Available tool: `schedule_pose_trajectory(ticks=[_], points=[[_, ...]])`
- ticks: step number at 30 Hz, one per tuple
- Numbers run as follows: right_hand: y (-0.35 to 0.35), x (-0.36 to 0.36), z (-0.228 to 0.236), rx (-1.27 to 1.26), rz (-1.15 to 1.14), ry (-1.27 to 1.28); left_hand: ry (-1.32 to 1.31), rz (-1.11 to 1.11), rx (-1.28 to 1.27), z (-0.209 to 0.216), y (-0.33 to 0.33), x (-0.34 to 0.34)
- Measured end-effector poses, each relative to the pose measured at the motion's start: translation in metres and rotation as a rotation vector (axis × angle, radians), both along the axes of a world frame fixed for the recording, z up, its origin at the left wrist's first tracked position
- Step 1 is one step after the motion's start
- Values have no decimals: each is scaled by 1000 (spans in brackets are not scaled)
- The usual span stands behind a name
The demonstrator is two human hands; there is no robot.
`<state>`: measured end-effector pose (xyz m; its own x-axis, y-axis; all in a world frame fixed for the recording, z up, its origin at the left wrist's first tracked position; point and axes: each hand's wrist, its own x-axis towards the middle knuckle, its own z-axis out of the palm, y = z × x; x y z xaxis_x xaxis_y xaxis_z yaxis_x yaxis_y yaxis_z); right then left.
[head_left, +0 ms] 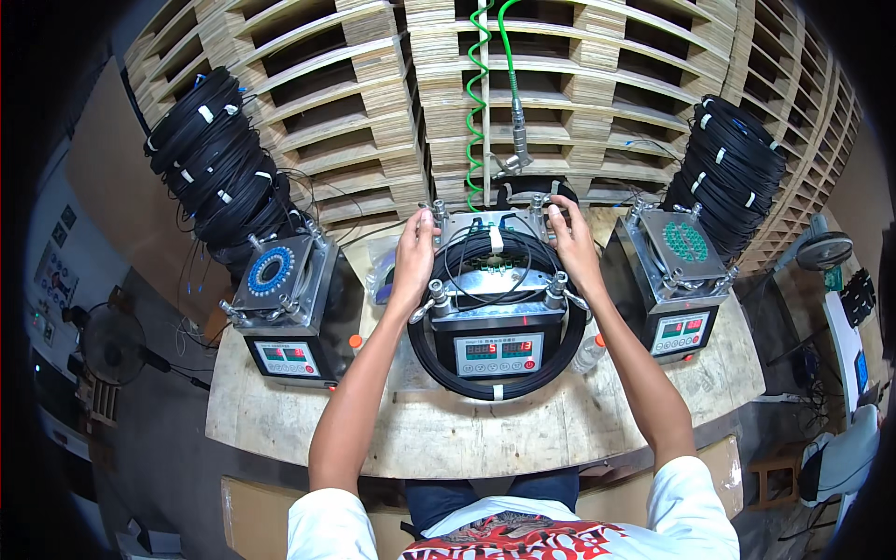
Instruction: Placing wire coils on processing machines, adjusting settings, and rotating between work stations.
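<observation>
A bench polishing machine (499, 347) with a lit red and green display stands in front of me. A loop of black cable (417, 347) hangs around its front, tied with white bands. Its upper strands cross the machine's metal top plate (495, 283), where small green connectors show. My left hand (413, 257) is closed at the far left clamp post, thumb up against it. My right hand (576, 247) closes likewise around the far right clamp post (539, 207). The fingers behind both posts are partly hidden. The near clamp posts (437, 291) stand free of my hands.
Similar machines stand on either side, one with a blue-and-white connector ring (271, 272), one with green connectors (686, 242). Black cable coils (219, 163) are stacked behind both. A small orange-capped bottle (590, 353) stands at right. A green air hose (510, 65) hangs before wooden pallets (373, 93).
</observation>
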<state>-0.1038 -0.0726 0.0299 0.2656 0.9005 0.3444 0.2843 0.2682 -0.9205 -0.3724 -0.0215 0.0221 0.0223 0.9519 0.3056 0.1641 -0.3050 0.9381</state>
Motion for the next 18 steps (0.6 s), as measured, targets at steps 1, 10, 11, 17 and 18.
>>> schedule_pose_trajectory(ticks=[1, 10, 11, 17, 18], points=[[2, 1, -2, 2, 9, -1, 0, -1, 1, 1, 1, 0], [2, -3, -2, 160, 43, 50, -38, -7, -14, -6, 6, -3], [-2, -4, 1, 69, 81, 99, -73, -16, -27, -5, 5, -3], [1, 3, -1, 1, 66, 74, -72, -29, -36, 3, -2, 2], [1, 3, -1, 2, 67, 75, -34, -37, -22, 4, -3, 1]])
